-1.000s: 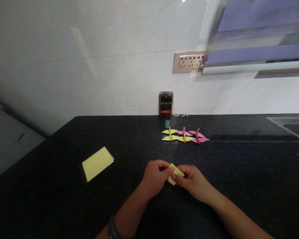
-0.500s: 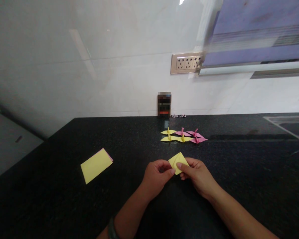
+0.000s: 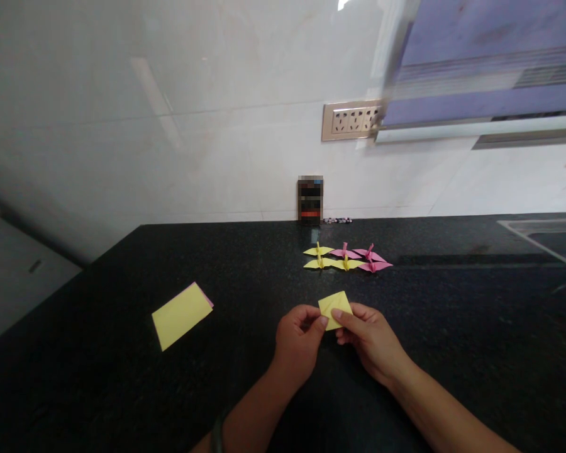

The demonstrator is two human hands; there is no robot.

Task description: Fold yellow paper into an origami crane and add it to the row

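Observation:
A small folded square of yellow paper is held between my two hands, above the dark countertop. My left hand pinches its lower left corner between thumb and forefinger. From the right, my right hand grips it, the thumb pressed on the paper's face and the other fingers curled behind. Just beyond the paper stand folded paper cranes in two rows, yellow cranes on the left and pink cranes on the right.
A stack of yellow sheets, with pink showing beneath, lies on the black countertop at left. Against the tiled wall leans a dark pixelated object, beside a beaded strand. A wall socket is above. A recessed metal-rimmed fixture is at right.
The yellow square has turned slightly in my hands, so its top edge now lies flatter. My left hand has closed in on its lower left corner. The cranes and stack stay put.

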